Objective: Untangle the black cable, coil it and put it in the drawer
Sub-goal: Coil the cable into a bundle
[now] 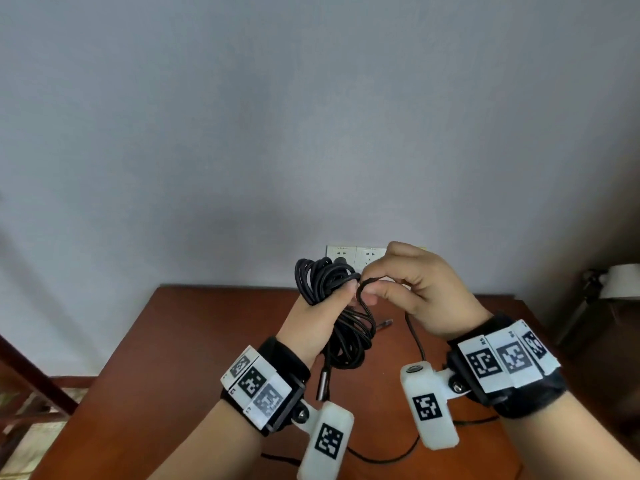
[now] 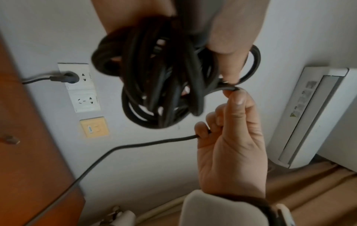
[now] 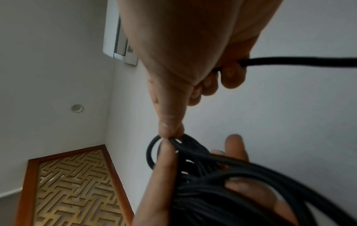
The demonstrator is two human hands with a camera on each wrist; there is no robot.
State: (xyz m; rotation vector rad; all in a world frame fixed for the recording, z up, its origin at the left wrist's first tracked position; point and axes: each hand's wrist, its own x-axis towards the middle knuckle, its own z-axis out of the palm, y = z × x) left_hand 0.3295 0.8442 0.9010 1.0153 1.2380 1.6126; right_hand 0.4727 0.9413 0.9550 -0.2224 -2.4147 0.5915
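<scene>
The black cable [image 1: 332, 296] is bunched into a loose bundle of loops held up in the air above the brown worktop [image 1: 194, 344], in front of the wall. The left hand [image 1: 322, 306] has its fingers and thumb curled round the middle of the bundle, so loops stick out above the fist and hang below it. A metal-tipped plug end [image 1: 323, 384] dangles beneath that wrist. The right hand [image 1: 420, 289] pinches one strand between thumb and forefinger right beside the left thumb; its other fingers curl over the same strand, which runs on down from the palm to the worktop and trails along its near edge. A small connector [image 1: 383, 323] lies on the worktop beyond the hands. White wall sockets [image 1: 356, 256] sit just behind the bundle, one with a dark plug [image 2: 65, 78] in it.
</scene>
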